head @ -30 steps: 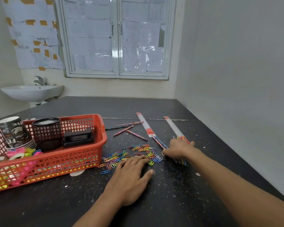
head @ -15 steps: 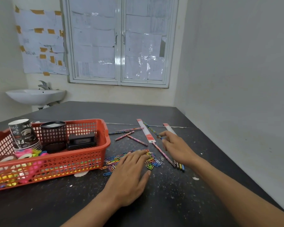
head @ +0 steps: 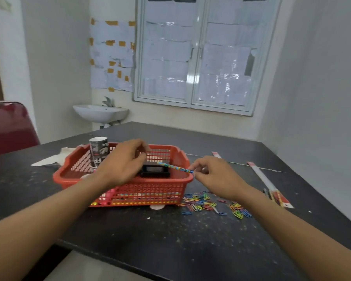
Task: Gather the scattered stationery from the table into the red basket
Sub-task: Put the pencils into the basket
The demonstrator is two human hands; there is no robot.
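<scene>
The red basket [head: 150, 190] sits on the dark table [head: 170, 230], holding a stack of paper cups [head: 98, 151] and a black stapler [head: 155, 170]. My right hand [head: 213, 177] pinches one end of a patterned blue pencil [head: 175, 167], which reaches over the basket's right rim. My left hand [head: 126, 161] hovers over the basket's middle with its fingers curled; what it holds, if anything, is hidden. Coloured paper clips [head: 209, 203] lie scattered right of the basket. Two rulers [head: 265, 178] and some pencils [head: 268, 194] lie farther right.
A dark red chair back [head: 8, 126] stands at the left. A white scrap of paper [head: 49, 159] lies behind the basket. The right wall [head: 322, 98] runs close along the table's edge. A sink [head: 100, 112] hangs beyond the far end.
My view has swung left. My right hand lifted a pencil from the table and carried it over the basket's rim. My left hand left the paper clips and rose over the basket.
</scene>
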